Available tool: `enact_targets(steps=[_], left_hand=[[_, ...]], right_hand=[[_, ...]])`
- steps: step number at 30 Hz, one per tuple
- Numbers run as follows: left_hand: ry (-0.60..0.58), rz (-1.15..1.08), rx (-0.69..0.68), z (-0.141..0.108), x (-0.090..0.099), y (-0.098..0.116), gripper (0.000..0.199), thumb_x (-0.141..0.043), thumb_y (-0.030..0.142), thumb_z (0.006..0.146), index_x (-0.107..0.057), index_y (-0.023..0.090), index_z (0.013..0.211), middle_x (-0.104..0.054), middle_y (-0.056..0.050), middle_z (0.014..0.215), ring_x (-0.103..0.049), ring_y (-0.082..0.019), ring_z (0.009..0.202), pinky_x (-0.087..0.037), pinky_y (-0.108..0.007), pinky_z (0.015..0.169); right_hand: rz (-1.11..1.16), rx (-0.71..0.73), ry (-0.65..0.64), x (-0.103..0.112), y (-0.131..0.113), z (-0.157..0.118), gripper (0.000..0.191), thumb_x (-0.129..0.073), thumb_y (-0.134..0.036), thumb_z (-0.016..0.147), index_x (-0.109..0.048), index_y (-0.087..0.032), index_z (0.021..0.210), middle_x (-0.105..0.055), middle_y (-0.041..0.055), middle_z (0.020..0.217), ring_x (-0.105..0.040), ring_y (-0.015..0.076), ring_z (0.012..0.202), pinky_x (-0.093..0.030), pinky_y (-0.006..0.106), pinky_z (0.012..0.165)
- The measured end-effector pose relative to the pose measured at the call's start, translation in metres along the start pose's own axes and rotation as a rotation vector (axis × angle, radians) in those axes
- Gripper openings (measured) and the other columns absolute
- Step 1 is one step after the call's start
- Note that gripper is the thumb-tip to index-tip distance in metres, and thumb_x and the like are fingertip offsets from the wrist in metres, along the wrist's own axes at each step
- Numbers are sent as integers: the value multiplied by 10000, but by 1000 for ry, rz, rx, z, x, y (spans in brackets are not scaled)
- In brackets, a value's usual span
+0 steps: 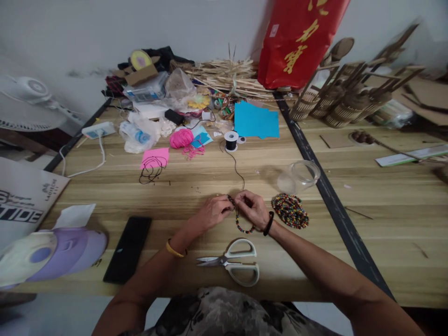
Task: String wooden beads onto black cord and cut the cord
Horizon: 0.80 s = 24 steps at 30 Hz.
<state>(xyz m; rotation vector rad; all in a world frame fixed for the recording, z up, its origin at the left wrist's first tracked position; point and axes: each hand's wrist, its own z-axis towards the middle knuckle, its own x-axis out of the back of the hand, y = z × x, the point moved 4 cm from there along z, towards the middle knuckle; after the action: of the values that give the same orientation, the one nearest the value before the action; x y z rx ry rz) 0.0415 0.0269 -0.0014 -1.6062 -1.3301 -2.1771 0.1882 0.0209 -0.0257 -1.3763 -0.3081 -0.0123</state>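
My left hand (pixel 214 212) and my right hand (pixel 252 207) meet over the middle of the table, their fingertips closed on a beaded string (pixel 245 230). Its small multicoloured beads hang in a loop below the fingers. A thin black cord (pixel 241 173) runs from near my right fingers back to a spool of black cord (pixel 231 141). Beside my right wrist lies a coiled pile of multicoloured beads (pixel 290 211). Scissors (pixel 231 261) with pale handles rest in front of me, blades pointing left.
A clear round container (pixel 304 175) stands behind the bead pile. To the left are a black phone (pixel 128 249), a purple and white device (pixel 70 254) and a pink paper (pixel 154 157) with black cord. Blue sheets (pixel 256 120), pink yarn (pixel 181 138) and plastic bags crowd the back.
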Motion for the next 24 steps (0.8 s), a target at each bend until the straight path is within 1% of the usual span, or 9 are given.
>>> enact_targets(steps=[5, 10, 18, 22, 24], left_hand=[[-39, 91, -1, 1, 0, 4, 193, -485, 184, 882, -675, 151, 875, -637, -74, 915, -572, -178, 887, -422, -288, 828], [-28, 127, 18, 2, 0, 4, 187, -484, 185, 882, -665, 149, 856, -628, -71, 891, -564, -175, 864, -420, -284, 805], [-10, 114, 33, 1, -3, 2, 151, -506, 185, 863, -651, 151, 838, -608, -61, 877, -555, -172, 831, -420, -283, 783], [-11, 74, 47, 2, -2, 1, 141, -516, 186, 855, -653, 159, 836, -603, -55, 869, -551, -172, 848, -413, -287, 817], [-30, 67, 41, 2, -1, 1, 142, -516, 182, 853, -654, 158, 830, -602, -58, 875, -551, -174, 865, -410, -286, 827]], right_hand=[[-11, 4, 9, 0, -2, 0, 220, -561, -364, 853, -587, -154, 791, -547, -8, 649, -473, 104, 564, -384, 208, 515], [-29, 23, 2, -1, -2, 0, 227, -558, -367, 857, -594, -151, 797, -561, -5, 655, -486, 105, 574, -392, 208, 525], [-55, 42, 0, -3, -6, 0, 230, -543, -366, 864, -593, -150, 801, -558, 6, 644, -462, 104, 553, -388, 216, 508], [-67, 26, 18, -2, -6, -1, 241, -538, -376, 864, -593, -151, 798, -571, 12, 649, -477, 111, 563, -400, 220, 513], [-88, 35, 26, -2, -5, -1, 236, -537, -371, 863, -598, -150, 806, -588, 20, 674, -501, 120, 589, -411, 224, 531]])
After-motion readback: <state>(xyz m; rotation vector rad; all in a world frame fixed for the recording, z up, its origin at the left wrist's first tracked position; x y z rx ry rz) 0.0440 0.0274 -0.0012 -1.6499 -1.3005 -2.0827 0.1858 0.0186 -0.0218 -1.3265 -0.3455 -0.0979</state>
